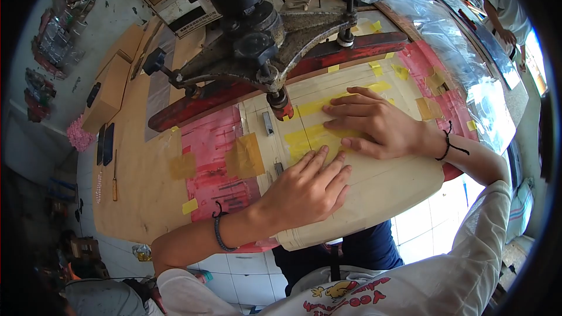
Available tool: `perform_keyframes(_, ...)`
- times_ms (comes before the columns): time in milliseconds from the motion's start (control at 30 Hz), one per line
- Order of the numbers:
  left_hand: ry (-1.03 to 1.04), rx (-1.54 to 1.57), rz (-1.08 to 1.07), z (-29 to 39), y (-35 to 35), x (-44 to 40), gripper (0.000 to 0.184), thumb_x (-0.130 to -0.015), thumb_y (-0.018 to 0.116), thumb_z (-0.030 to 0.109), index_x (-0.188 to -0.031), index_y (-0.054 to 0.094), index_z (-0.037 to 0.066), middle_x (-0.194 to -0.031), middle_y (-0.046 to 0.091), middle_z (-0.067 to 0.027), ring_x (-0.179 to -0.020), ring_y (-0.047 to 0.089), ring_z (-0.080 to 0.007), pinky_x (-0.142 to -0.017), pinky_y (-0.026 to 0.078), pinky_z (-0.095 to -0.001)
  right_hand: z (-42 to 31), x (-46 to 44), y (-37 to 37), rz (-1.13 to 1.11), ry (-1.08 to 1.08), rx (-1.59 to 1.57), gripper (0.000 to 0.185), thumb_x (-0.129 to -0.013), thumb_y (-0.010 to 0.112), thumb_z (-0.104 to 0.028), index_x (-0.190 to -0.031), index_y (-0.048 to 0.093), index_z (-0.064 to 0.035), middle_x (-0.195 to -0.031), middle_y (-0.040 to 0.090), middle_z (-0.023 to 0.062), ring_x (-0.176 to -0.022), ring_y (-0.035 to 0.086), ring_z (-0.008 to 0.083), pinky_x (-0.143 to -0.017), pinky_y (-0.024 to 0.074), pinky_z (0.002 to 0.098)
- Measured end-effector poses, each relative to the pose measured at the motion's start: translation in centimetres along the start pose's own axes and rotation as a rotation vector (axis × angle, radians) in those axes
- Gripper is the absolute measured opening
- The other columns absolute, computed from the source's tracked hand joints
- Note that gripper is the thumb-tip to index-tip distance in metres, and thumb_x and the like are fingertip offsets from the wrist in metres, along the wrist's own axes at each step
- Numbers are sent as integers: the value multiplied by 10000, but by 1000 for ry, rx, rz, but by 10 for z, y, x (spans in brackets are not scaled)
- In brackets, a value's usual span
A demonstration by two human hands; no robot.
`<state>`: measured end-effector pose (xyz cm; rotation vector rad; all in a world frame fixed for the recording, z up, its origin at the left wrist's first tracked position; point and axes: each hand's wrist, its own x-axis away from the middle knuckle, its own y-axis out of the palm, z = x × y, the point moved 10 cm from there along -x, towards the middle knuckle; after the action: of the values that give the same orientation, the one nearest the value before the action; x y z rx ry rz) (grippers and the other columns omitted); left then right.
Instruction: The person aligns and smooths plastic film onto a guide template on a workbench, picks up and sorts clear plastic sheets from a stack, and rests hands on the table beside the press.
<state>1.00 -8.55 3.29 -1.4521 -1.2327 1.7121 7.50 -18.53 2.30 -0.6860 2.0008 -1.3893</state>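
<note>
Both of my hands lie on a pale, curved-edged board [386,190] that carries strips of yellow tape [307,139]. My left hand [307,190] rests palm down at the board's lower left part, fingers stretched up and right toward the tape. My right hand [372,123] lies flat to its upper right, fingers pointing left across the tape. The fingertips of the two hands are close together. Neither hand grips anything. Small metal pieces [268,123] sit at the board's left side, beside a red-tipped fitting [281,105] of the machine.
A black metal machine [252,29] with knobs and a red bar [222,100] stands over the board. Red-covered surface [205,164] lies around it. At left are a cardboard box [108,96], dark blocks [105,143] and a wooden-handled tool [115,184]. Another person [506,11] is at upper right.
</note>
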Motion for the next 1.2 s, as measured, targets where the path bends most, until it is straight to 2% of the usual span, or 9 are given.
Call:
perform_keyframes(200, -78, 176, -27, -8, 2, -7, 383, -895, 694, 243, -1204, 678, 17, -1263, 670, -196, -1209, 643, -394, -991, 554, -437, -5, -3, -10, 223, -34, -117, 436, -985, 591, -352, -1278, 671, -39, -1457, 565, 176, -1368, 501, 371, -1198, 320, 515)
perform_keyframes(300, -80, 216, -54, -10, 8, -5, 415, -904, 685, 250, -1245, 656, 15, -1282, 660, -195, -1255, 611, -410, -1024, 533, -445, -7, -1, -11, 237, -40, 90, 414, -981, 598, -357, -1221, 698, -35, -1396, 610, 179, -1314, 545, 357, -1192, 335, 498)
perform_keyframes(400, -39, 278, -37, -5, 7, -4, 386, -887, 708, 212, -1222, 666, 26, -1292, 655, -196, -1224, 632, -393, -1025, 535, -435, -11, 0, -19, 208, -73, 136, 358, -967, 627, -330, -1163, 708, -42, -1273, 663, 166, -1220, 592, 331, -1135, 399, 472)
perform_keyframes(500, 83, 477, -58, 9, 4, 5, 344, -858, 737, 163, -1173, 678, 38, -1241, 664, -180, -1160, 659, -356, -995, 548, -416, -1, 1, -12, -31, -24, -142, 276, -942, 672, -286, -1086, 715, -55, -1127, 685, 133, -1107, 619, 304, -1056, 450, 452)
perform_keyframes(600, -14, 315, 90, 0, -12, -9, 291, -830, 760, 134, -1098, 689, 47, -1165, 668, -147, -1094, 667, -314, -957, 556, -405, -2, 4, -11, 106, -73, -179, 244, -913, 715, -257, -1035, 708, -46, -1079, 665, 109, -1038, 611, 298, -975, 478, 440)
perform_keyframes(633, -89, 305, 67, -8, -8, -10, 260, -834, 755, 145, -1066, 696, 45, -1123, 661, -118, -1081, 657, -300, -944, 553, -403, 1, 4, -16, 194, -28, -124, 264, -909, 721, -264, -1052, 709, -42, -1104, 659, 110, -1053, 603, 302, -982, 474, 438)
perform_keyframes(700, -39, 357, 17, -2, -1, -6, 270, -834, 759, 149, -1074, 698, 43, -1136, 665, -113, -1077, 659, -296, -943, 551, -403, 7, 7, -29, 370, 63, -5, 307, -900, 733, -278, -1084, 709, -33, -1152, 647, 112, -1082, 589, 309, -995, 466, 434)
perform_keyframes(900, 61, 373, 39, 11, -2, -3, 260, -826, 775, 169, -1044, 715, 41, -1134, 680, -98, -1048, 670, -275, -924, 555, -385, 25, 5, -19, 268, 279, 8, 416, -890, 749, -305, -1199, 699, -32, -1226, 582, 116, -1193, 505, 304, -1084, 391, 449)
perform_keyframes(1200, 144, 360, 19, 19, -2, -2, 240, -823, 776, 168, -1025, 723, 50, -1119, 685, -92, -1043, 663, -257, -903, 555, -374, 18, 3, -20, 252, 156, -65, 252, -914, 719, -264, -1090, 719, -85, -1190, 592, 87, -1163, 500, 305, -1071, 378, 428)
